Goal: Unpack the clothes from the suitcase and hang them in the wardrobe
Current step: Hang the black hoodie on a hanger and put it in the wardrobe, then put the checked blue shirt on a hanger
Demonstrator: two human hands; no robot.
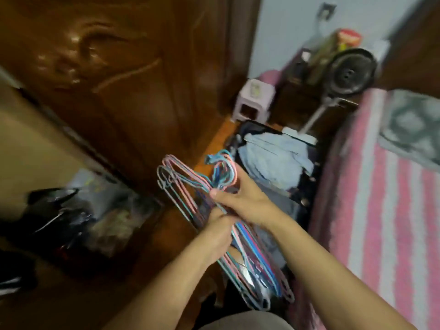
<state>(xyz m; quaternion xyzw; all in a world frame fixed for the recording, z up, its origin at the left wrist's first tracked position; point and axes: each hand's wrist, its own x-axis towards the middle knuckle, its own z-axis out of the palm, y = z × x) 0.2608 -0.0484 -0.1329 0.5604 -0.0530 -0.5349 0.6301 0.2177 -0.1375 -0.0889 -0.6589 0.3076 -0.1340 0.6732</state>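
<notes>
**A bundle of hangers held over the open suitcase**

I hold a bundle of wire hangers (190, 206) in both hands, just above and on the wardrobe side of the suitcase (307, 186); my right hand (242, 201) grips the bundle near the hooks, thumb stretched across the wires and fingers curled round them from the far side; my left hand (217, 232) is closed round the wires just below the right one, the two hands nearly touching; the hangers are pink, blue and teal, their hooks bunched above my right hand, their shoulders fanning out toward the wardrobe on one side and down toward my body on the other.

The suitcase lies open on the floor, squeezed between the wardrobe door (107, 75) and the bed (381, 210); the clothes (273, 158) lie inside it, a pale blue garment on top and darker cloth below, nearer to me; the whole picture is blurred, so I cannot tell the single pieces apart.

Beyond the suitcase, against the far wall, stands a small pale plastic stool (252, 98); beside it, at the far end of the suitcase, a dark fan (350, 72) stands on a slanted pole; on the wardrobe side of the suitcase, lower down, lies a heap of dark things and clear plastic bags (95, 210); the bed on the other side wears a pink and white striped cover.
</notes>
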